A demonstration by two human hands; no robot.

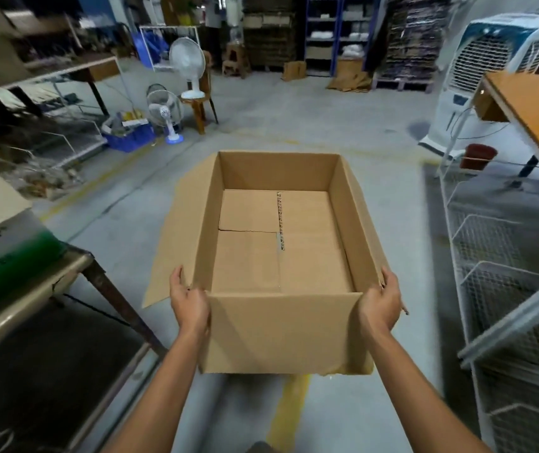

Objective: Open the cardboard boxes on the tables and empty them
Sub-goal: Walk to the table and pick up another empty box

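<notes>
An open, emptied cardboard box (281,256) is carried above the floor between the tables, clasped at its near corners by the left hand (189,302) and right hand (380,304). It is best kept level, flaps clear.

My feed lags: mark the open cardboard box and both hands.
cardboard box (281,331), head view, near outer wall.
left hand (191,305), head view, back of the hand.
right hand (381,304), head view, back of the hand.
</notes>
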